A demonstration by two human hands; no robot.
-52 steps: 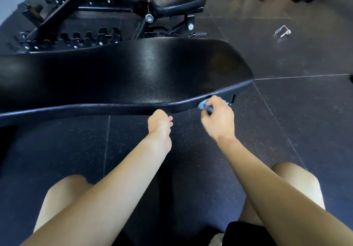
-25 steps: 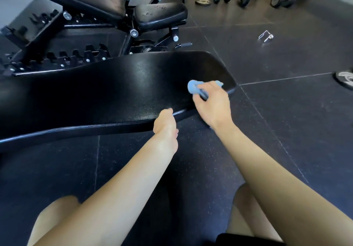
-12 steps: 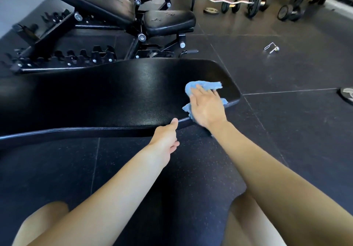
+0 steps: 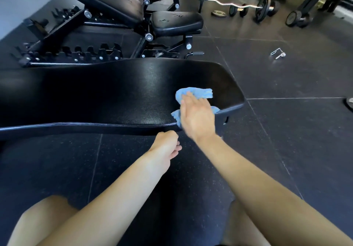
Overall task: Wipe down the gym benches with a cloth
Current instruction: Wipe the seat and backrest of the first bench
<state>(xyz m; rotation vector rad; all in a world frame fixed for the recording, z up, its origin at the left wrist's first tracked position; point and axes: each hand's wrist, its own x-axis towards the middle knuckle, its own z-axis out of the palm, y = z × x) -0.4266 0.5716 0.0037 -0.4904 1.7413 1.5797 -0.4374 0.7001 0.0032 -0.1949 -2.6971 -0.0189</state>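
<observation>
A long black padded bench (image 4: 107,96) runs across the view in front of me. A light blue cloth (image 4: 196,93) lies on its top near the right end. My right hand (image 4: 197,116) presses flat on the cloth with straight fingers, and cloth shows beyond the fingertips and at both sides of the palm. My left hand (image 4: 166,146) hangs just below the bench's near edge, fingers loosely curled and holding nothing.
A second black adjustable bench (image 4: 175,23) with a raised backrest stands behind. A curl barbell (image 4: 235,4) and a loose weight plate (image 4: 218,13) lie on the dark rubber floor at the back right. A metal clip (image 4: 278,53) lies on the floor to the right. My knees show below.
My right hand came up from the bench's lower edge onto its top, spread the bunched cloth flat and pressed on it. The left hand's fingers curled in below the edge.
</observation>
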